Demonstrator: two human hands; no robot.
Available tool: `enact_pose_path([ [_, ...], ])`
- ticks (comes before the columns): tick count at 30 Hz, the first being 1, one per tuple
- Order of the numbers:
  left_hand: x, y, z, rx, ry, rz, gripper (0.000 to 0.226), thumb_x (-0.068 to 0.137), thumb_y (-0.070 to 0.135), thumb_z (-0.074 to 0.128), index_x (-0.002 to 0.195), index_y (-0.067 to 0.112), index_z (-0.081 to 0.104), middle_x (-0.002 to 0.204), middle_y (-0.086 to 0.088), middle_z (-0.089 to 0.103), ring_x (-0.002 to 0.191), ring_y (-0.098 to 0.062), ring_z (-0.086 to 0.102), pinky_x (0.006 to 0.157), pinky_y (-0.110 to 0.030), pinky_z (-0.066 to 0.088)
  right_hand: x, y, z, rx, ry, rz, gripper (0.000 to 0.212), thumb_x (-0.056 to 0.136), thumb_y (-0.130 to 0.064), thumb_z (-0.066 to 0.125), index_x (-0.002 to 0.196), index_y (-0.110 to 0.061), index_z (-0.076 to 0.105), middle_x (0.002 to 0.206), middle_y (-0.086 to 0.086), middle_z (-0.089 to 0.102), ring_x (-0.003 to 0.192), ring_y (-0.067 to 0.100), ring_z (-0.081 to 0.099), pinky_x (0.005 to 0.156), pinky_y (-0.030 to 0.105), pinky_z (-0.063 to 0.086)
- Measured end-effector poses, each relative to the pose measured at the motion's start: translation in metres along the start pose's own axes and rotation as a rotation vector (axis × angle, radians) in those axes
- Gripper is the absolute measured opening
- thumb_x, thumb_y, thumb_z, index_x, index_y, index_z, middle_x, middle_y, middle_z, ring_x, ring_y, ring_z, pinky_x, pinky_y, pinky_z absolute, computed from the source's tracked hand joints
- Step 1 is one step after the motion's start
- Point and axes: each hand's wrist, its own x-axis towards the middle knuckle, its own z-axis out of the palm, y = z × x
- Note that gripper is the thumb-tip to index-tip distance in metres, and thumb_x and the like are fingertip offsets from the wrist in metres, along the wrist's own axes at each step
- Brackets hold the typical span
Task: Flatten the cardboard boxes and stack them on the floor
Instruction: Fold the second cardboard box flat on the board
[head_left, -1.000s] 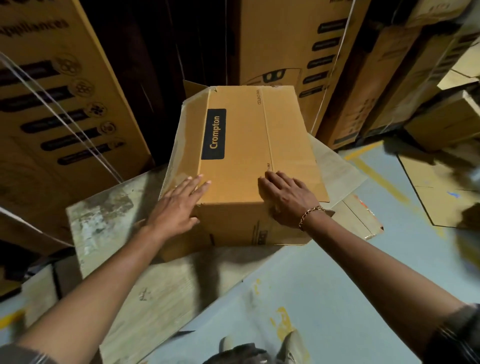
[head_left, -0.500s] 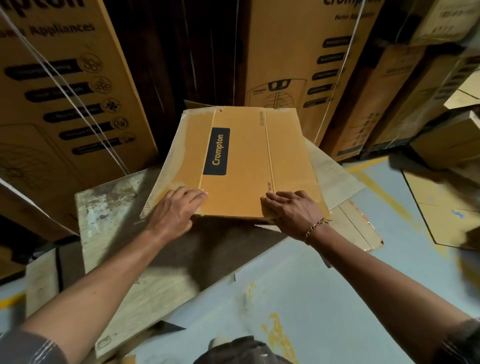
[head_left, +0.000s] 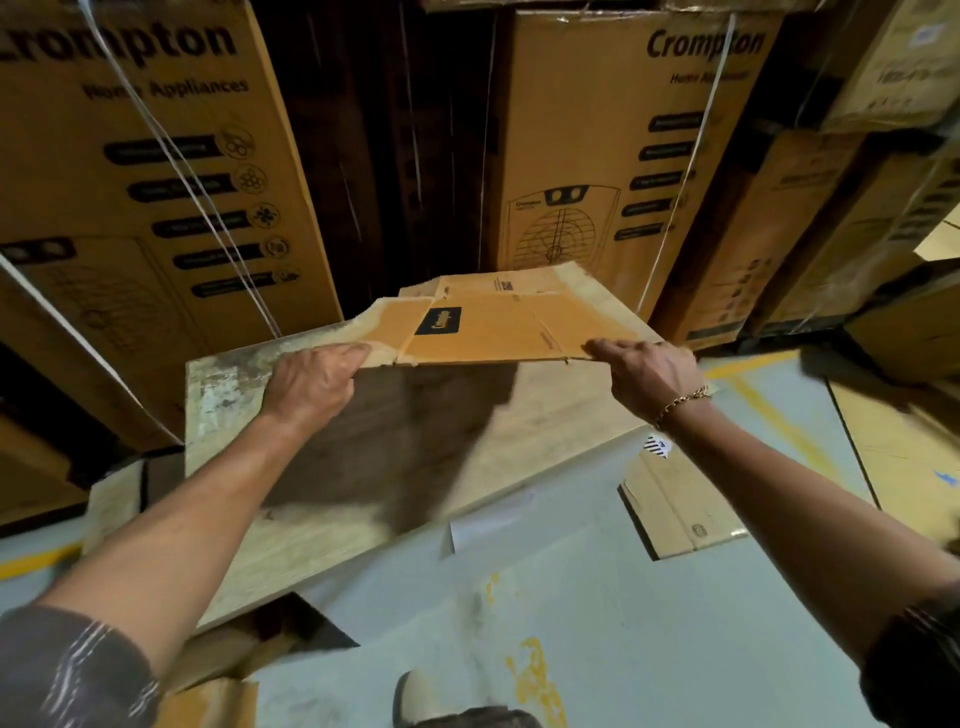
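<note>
Cardboard box (head_left: 498, 332) is pressed flat at this point and held up off the ground, tilted so its near edge is the high part, right over a big pale cardboard sheet (head_left: 363, 493) lying on the floor (head_left: 597, 597). You can't really tell whether the far end touches anything. The left grip (head_left: 311, 384) has its fingers curled round the near-left corner, pinching the edge, and the right grip (head_left: 644, 374) pinches the near-right corner the same way, with a gold chain bracelet (head_left: 683, 400) on that wrist. A black Crompton label (head_left: 438, 320) faces up on the flat panel. Behind it all stand tall Crompton cartons (head_left: 597, 130) with white strapping. Another small flattened piece (head_left: 675, 504) lies on the grey floor to the right, near some yellow paint marks.
</note>
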Motion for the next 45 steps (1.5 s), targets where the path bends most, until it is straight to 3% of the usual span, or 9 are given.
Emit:
enact_pose_path([
  [5, 0.023, 0.006, -0.058, 0.046, 0.356, -0.021, 0.041, 0.086, 0.003, 0.043, 0.115, 0.009, 0.070, 0.108, -0.010, 0.074, 0.090, -0.029, 0.072, 0.062, -0.039, 0.057, 0.020, 0.023, -0.054, -0.008, 0.299, -0.051, 0.032, 0.093, -0.009, 0.057, 0.118, -0.030, 0.062, 0.101, 0.002, 0.075, 0.059, 0.030, 0.067, 0.045, 0.026, 0.044],
  [9, -0.008, 0.012, -0.045, 0.053, 0.326, 0.034, 0.042, 0.083, -0.002, 0.046, 0.116, 0.008, 0.070, 0.111, -0.009, 0.073, 0.096, -0.027, 0.072, 0.071, -0.041, 0.059, 0.001, 0.024, -0.029, 0.026, 0.292, -0.117, 0.038, 0.092, -0.008, 0.058, 0.119, -0.034, 0.063, 0.115, -0.007, 0.071, 0.088, 0.025, 0.073, 0.051, 0.032, 0.053],
  [14, -0.073, 0.030, 0.013, 0.014, 0.057, 0.079, 0.052, 0.072, -0.013, 0.063, 0.118, 0.011, 0.070, 0.114, -0.008, 0.073, 0.096, -0.028, 0.073, 0.065, -0.041, 0.060, -0.040, 0.015, 0.045, 0.056, -0.054, -0.152, 0.048, 0.098, -0.015, 0.046, 0.134, -0.046, 0.052, 0.136, -0.021, 0.055, 0.121, 0.013, 0.059, 0.067, 0.030, 0.055],
  [20, -0.135, 0.046, 0.090, 0.037, -0.508, 0.059, 0.068, 0.092, -0.003, 0.042, 0.152, 0.027, 0.033, 0.158, 0.004, 0.033, 0.141, -0.017, 0.039, 0.099, -0.034, 0.047, -0.096, -0.004, 0.129, 0.037, -0.418, -0.202, 0.052, 0.098, -0.021, 0.039, 0.145, -0.044, 0.038, 0.150, -0.019, 0.041, 0.125, 0.017, 0.056, 0.081, 0.037, 0.057],
  [27, -0.157, 0.049, 0.149, 0.017, -0.863, 0.042, 0.075, 0.089, 0.006, 0.052, 0.155, 0.025, 0.021, 0.162, 0.000, 0.017, 0.146, -0.021, 0.021, 0.111, -0.041, 0.036, -0.128, -0.026, 0.180, 0.041, -0.739, -0.135, 0.053, 0.099, -0.026, 0.039, 0.150, -0.033, 0.030, 0.160, -0.010, 0.023, 0.136, 0.019, 0.042, 0.096, 0.036, 0.049],
  [31, -0.163, 0.035, 0.176, -0.232, -0.954, -0.379, 0.086, 0.086, 0.053, 0.062, 0.155, 0.024, 0.020, 0.163, -0.001, 0.011, 0.147, -0.027, 0.015, 0.117, -0.044, 0.023, -0.121, -0.024, 0.216, 0.411, -0.768, 0.273, 0.055, 0.087, -0.035, 0.062, 0.139, -0.031, 0.046, 0.155, -0.003, 0.032, 0.129, 0.025, 0.048, 0.097, 0.042, 0.050],
  [38, -0.139, 0.021, 0.209, -0.691, -0.698, -1.084, 0.085, 0.075, 0.058, 0.071, 0.142, 0.013, 0.044, 0.143, -0.015, 0.045, 0.129, -0.034, 0.044, 0.106, -0.043, 0.041, -0.082, -0.025, 0.255, 1.014, -0.745, 1.101, 0.052, 0.088, -0.039, 0.068, 0.129, -0.018, 0.043, 0.123, 0.019, 0.060, 0.107, 0.037, 0.060, 0.092, 0.051, 0.052],
  [42, -0.134, 0.004, 0.241, -0.974, -0.563, -1.440, 0.091, 0.050, 0.082, 0.066, 0.115, 0.018, 0.065, 0.106, -0.007, 0.072, 0.095, -0.030, 0.067, 0.088, -0.048, 0.056, -0.070, -0.015, 0.261, 0.977, -0.646, 1.265, 0.072, 0.086, -0.051, 0.064, 0.139, -0.008, 0.040, 0.137, 0.023, 0.051, 0.124, 0.041, 0.050, 0.105, 0.052, 0.041],
  [45, -0.117, 0.020, 0.227, -1.032, -0.498, -1.501, 0.076, 0.067, 0.076, 0.064, 0.116, 0.018, 0.065, 0.111, -0.006, 0.069, 0.101, -0.030, 0.064, 0.093, -0.048, 0.053, -0.069, -0.014, 0.256, 0.942, -0.667, 1.229, 0.059, 0.087, -0.053, 0.059, 0.123, -0.007, 0.055, 0.127, 0.021, 0.059, 0.113, 0.038, 0.054, 0.098, 0.048, 0.045],
])
